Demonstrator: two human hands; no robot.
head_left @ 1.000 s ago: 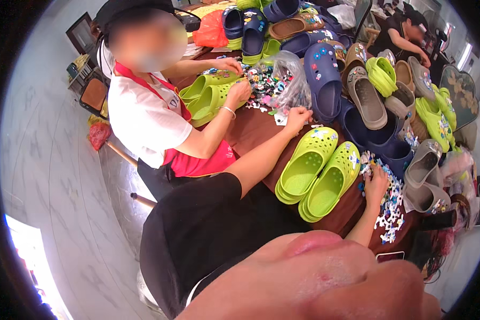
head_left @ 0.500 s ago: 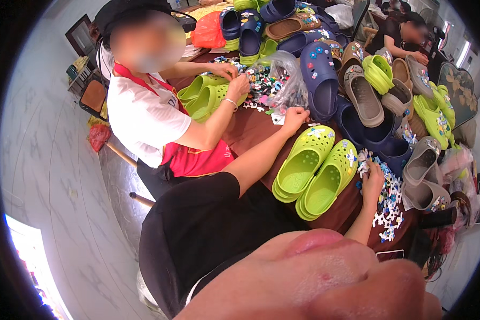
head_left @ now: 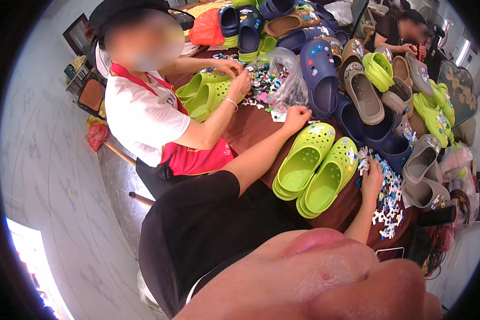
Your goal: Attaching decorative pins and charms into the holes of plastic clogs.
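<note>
A pair of lime-green clogs, the left clog [head_left: 303,160] and the right clog [head_left: 328,178], stands side by side at the table edge in front of me. Both carry white cartoon charms toward their far ends. Just beyond the left clog is my left hand [head_left: 297,119], its fingertips pinched together; whatever they hold is too small to make out. To the right of the pair, my right hand [head_left: 372,178] rests at the edge of a pile of white and blue shoe charms [head_left: 390,200], fingers apart and touching the pieces.
Navy, brown, grey and green clogs [head_left: 365,98] heap up beyond my hands. A clear plastic bag [head_left: 289,80] lies by more loose charms. On my left a co-worker [head_left: 144,117] handles green clogs [head_left: 205,101]. A phone [head_left: 390,254] lies near my right forearm.
My right hand has shifted slightly within the charm pile. My left hand stays nearly where it was, fingertips still together. The green clogs have barely moved.
</note>
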